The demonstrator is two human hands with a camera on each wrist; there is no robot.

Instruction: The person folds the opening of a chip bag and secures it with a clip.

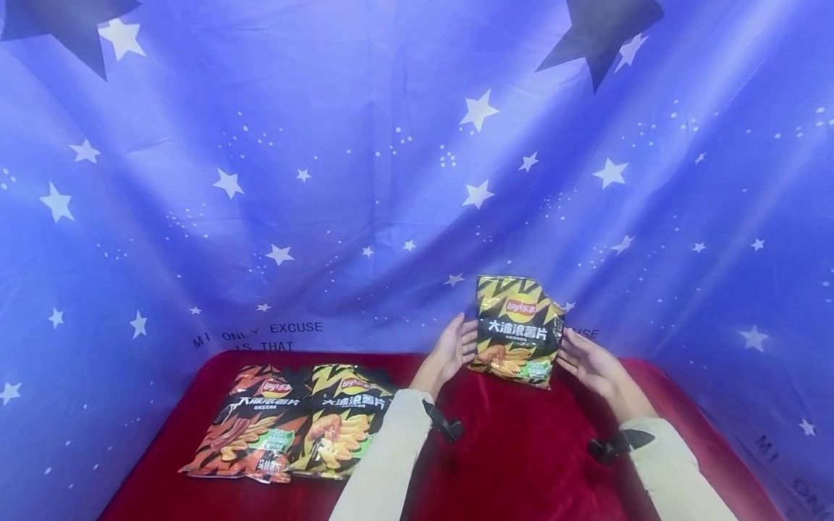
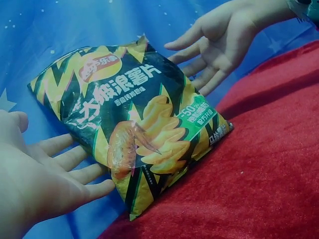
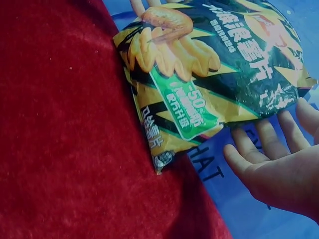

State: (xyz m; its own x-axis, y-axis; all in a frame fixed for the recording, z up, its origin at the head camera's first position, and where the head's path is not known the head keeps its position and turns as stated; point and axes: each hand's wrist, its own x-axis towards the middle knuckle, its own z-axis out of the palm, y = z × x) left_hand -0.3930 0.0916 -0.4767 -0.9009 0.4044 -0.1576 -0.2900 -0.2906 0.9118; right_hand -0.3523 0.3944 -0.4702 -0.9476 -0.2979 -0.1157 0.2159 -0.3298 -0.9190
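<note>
A yellow and black bag of potato chips (image 1: 517, 331) is held up between both hands at the far edge of the red surface, its printed front facing the head camera. My left hand (image 1: 451, 351) touches its left edge with nearly straight fingers, their tips passing behind the bag. On the opposite edge, my right hand (image 1: 593, 367) does likewise, palm turned inward. In the left wrist view the chip bag (image 2: 134, 119) tilts, a chicken wing and wavy chips printed on it. Extended fingers of the right hand (image 3: 284, 169) reach under its edge in the right wrist view.
A red and black chip bag (image 1: 250, 427) lies at the left of the red cloth (image 1: 508, 463). Beside it, partly behind the left sleeve, is another yellow and black chip bag (image 1: 342, 427). A blue curtain with stars (image 1: 371, 181) hangs behind and along the sides.
</note>
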